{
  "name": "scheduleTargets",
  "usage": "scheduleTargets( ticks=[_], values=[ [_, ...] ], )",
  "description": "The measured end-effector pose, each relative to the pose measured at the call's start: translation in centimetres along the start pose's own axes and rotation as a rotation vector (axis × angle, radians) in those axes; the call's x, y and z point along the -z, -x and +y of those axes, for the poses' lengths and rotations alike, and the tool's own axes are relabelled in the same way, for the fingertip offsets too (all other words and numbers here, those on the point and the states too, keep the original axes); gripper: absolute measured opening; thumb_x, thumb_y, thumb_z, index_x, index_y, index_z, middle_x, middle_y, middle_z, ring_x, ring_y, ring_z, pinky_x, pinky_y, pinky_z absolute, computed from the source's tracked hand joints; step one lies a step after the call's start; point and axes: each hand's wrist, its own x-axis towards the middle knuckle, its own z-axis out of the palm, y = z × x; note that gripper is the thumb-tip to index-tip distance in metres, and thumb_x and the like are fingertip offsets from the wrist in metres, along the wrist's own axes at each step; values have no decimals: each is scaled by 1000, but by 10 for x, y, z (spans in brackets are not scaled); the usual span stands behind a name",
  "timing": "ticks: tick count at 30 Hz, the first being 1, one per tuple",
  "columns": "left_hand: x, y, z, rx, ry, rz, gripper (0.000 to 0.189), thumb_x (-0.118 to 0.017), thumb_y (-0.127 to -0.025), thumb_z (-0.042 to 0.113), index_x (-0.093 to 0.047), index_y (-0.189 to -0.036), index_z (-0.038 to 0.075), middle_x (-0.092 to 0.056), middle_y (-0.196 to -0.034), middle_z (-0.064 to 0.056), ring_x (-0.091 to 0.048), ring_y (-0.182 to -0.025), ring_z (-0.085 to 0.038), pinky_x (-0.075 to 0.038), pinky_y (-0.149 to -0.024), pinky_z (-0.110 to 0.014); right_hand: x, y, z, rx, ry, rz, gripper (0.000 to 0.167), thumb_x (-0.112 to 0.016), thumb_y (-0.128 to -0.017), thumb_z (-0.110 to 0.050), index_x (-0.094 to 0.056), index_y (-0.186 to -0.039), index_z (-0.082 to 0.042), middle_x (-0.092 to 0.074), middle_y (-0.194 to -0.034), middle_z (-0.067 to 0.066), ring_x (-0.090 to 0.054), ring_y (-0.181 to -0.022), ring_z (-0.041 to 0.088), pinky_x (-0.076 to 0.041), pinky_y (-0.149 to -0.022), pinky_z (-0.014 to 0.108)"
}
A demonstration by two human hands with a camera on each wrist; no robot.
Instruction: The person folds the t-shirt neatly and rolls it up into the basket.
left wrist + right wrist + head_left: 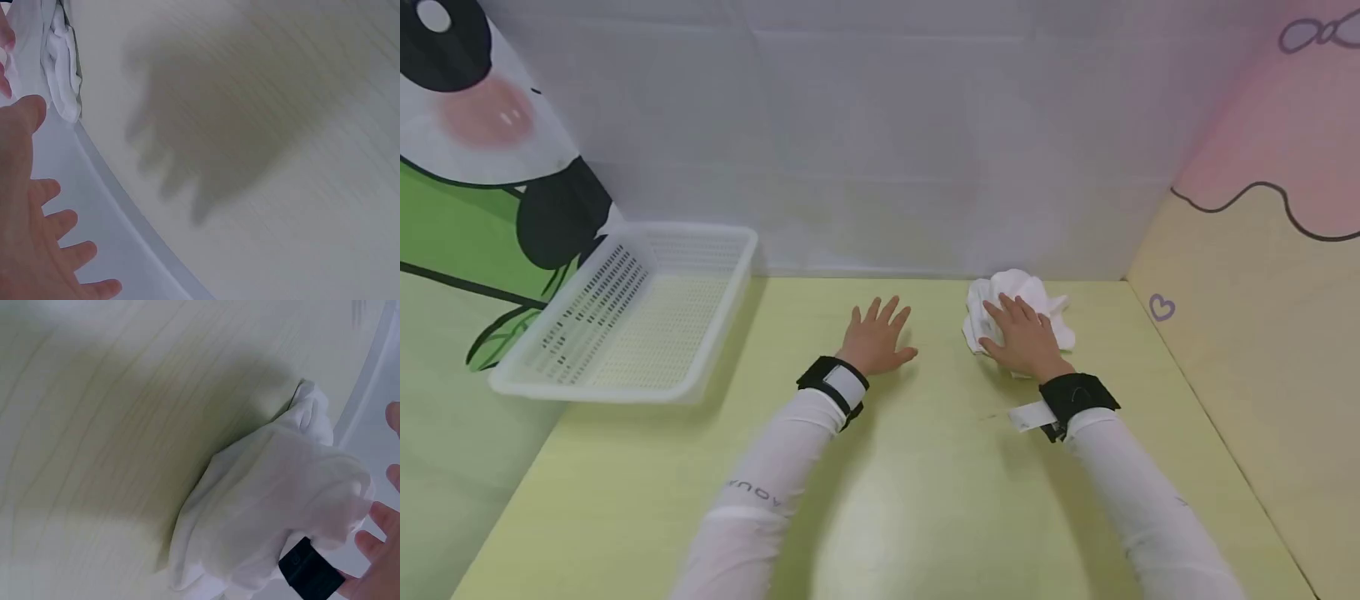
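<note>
A crumpled white cloth (pixel 1024 284) lies on the table near the back wall, to the right. My right hand (pixel 1027 343) is over it with fingers extended and spread, overlapping the cloth in the head view. Seen from the right wrist, the cloth (pixel 275 500) is bunched in loose folds, and the fingertips are beside its edge. A small black block (pixel 310 569) shows by the thumb there. My left hand (pixel 874 340) is held palm down left of the cloth, fingers fanned out and holding nothing. Its shadow falls on the tabletop in the left wrist view.
A white perforated plastic basket (pixel 595 393) stands at the left. The pale yellow table (pixel 925 467) meets a grey-white back wall (pixel 880 150), with a printed panel (pixel 1247 317) along the right side. Black straps (pixel 1078 396) circle both wrists.
</note>
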Motion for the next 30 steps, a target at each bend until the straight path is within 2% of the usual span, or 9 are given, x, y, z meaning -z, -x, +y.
scheduleTargets(
  ticks=[5, 9, 12, 18, 24, 30],
  values=[
    [-4, -13, 18, -53, 8, 26, 76, -39, -88, 61, -16, -148, 21, -11, -155, -4, -12, -141, -30, -17, -109, -54, 4, 6, 10, -5, 20, 40, 65, -50, -90, -42, -28, -145, -14, -20, -150, 17, -17, -136, 40, -25, -98, 63],
    [-5, -22, 32, -99, 12, 50, 76, -41, -88, 61, -17, -148, 22, -13, -154, -4, -14, -140, -30, -19, -108, -53, 9, 10, 17, -13, 29, 86, 63, -52, -89, -38, -32, -143, -11, -25, -147, 19, -24, -133, 42, -36, -90, 62],
    [-4, -26, 42, -126, -4, 58, 77, -40, -88, 62, -17, -148, 22, -14, -154, -3, -16, -140, -29, -21, -108, -51, 10, 13, 23, -20, 6, 102, 62, -53, -89, -36, -33, -142, -10, -26, -146, 21, -26, -131, 44, -39, -86, 62],
    [0, -32, 59, -152, -1, 50, 78, -42, -87, 63, -16, -148, 22, -14, -154, -2, -17, -140, -28, -22, -109, -47, 9, 21, 37, -30, -50, 123, 61, -54, -89, -33, -34, -141, -8, -27, -145, 23, -27, -128, 49, -39, -85, 63],
    [-5, -42, 72, -176, 16, 65, 80, -45, -85, 63, -19, -148, 20, -17, -153, -3, -21, -138, -28, -25, -108, -43, 9, 27, 48, -39, -95, 137, 61, -56, -88, -29, -34, -140, -6, -27, -143, 26, -27, -126, 52, -36, -90, 63],
    [-11, -51, 88, -199, 46, 64, 83, -47, -83, 64, -23, -147, 17, -20, -152, -3, -24, -138, -26, -27, -108, -39, 13, 29, 51, -50, -129, 122, 63, -55, -88, -35, -34, -140, -6, -27, -143, 26, -26, -126, 51, -32, -94, 64]
  ],
)
